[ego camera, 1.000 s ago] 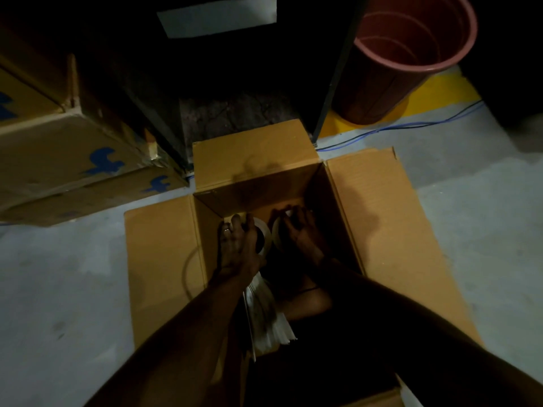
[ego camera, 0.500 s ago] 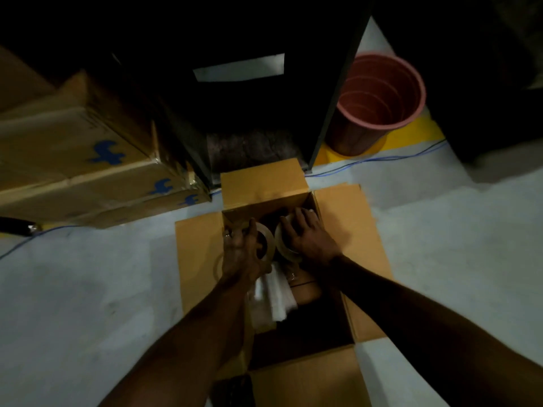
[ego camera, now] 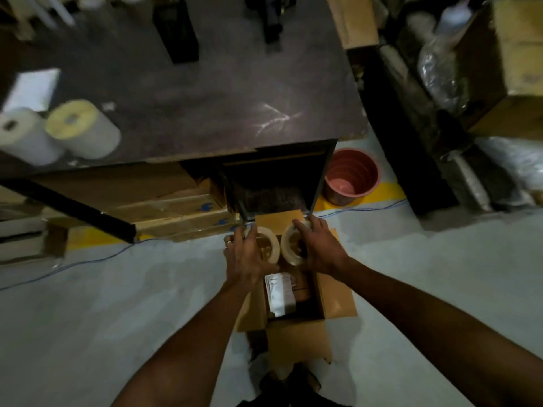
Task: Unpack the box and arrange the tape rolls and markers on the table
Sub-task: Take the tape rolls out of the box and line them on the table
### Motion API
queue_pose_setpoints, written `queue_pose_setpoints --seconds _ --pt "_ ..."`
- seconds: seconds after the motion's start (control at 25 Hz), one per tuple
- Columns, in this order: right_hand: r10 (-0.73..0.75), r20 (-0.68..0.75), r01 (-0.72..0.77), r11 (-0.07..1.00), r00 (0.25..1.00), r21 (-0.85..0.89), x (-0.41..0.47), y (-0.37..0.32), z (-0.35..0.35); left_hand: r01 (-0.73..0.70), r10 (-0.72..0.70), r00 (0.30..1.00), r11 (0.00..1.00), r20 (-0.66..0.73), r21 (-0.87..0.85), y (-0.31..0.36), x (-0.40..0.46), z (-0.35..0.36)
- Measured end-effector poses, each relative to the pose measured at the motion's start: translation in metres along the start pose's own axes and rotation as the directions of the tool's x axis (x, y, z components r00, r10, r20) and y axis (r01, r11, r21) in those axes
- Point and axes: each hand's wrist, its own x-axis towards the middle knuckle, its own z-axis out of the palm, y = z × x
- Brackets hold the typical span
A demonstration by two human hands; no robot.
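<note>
Our left hand [ego camera: 245, 255] grips one tape roll [ego camera: 269, 242], our right hand [ego camera: 318, 248] grips another tape roll [ego camera: 289, 245] just beside it, both above the open cardboard box [ego camera: 338, 298].

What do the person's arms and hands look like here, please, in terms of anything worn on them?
Both forearms are bare, with no sleeves, gloves or watch in view. The left hand wears a ring on one finger. The right hand shows no jewellery that I can make out.
</note>
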Motion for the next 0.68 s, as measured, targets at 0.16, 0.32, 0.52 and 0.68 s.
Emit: queue_pose_setpoints --seconds 0.16,0.32,0.52,0.68 --pt "0.002 -0.047 -0.003 1.0 0.999 -0.007 -0.022 -0.03 -0.083 -0.012 0.009 0.998 0.999 -0.069 -0.046 0.027 -0.028 -0.076" --pt "-0.064 -0.111 0.063 0.998 0.992 -0.014 -0.034 -0.053 -0.145 -0.014 0.004 0.987 0.998 -0.158 -0.059 0.045 -0.037 -0.137" --pt "-0.087 -0.092 0.086 0.996 0.992 -0.013 -0.013 -0.081 -0.191 -0.028 0.012 0.968 0.998 -0.25 -0.059 0.053 -0.031 -0.205" --pt "-0.095 -0.106 0.098 0.995 0.99 0.026 0.022 -0.109 -0.215 -0.008 -0.014 0.972 0.995 -0.233 -0.095 0.035 -0.008 -0.253"
